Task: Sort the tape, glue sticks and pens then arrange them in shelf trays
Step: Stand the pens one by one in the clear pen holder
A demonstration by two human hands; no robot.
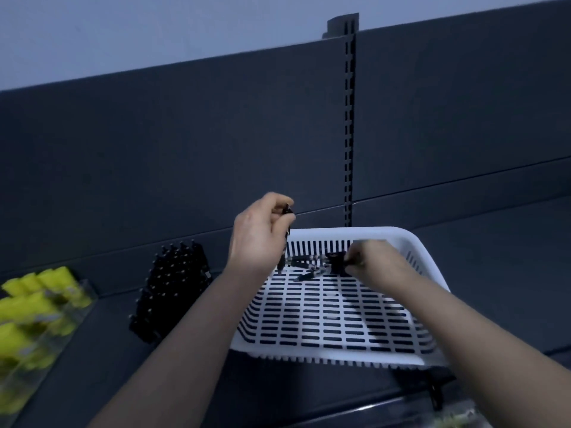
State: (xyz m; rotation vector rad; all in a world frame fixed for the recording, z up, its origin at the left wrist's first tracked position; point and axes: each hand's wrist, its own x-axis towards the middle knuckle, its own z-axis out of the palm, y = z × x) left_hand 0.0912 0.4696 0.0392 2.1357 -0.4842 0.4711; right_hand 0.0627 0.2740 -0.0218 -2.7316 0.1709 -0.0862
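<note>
- At the near left, yellow glue sticks [37, 301] lie packed in a clear tray [88, 299] on the dark shelf [494, 257].
- Right of the tray, a block of black pens [176, 282] lies stacked on the shelf.
- A white slotted basket [309, 350] sits at centre right, its near edge jutting past the shelf front.
- The right hand [375, 264] reaches into the basket's far end with its fingers curled over a small dark thing. Blur hides whether it grips it.
- A few loose pens [309, 268] lie on the basket floor at the far end, between the two hands.
- The left hand [258, 239] hangs over the basket's far left corner, fingers closed round a black pen [289, 211] that points down.
- Behind stands the dark back panel [185, 149] with a slotted upright [349, 134].
</note>
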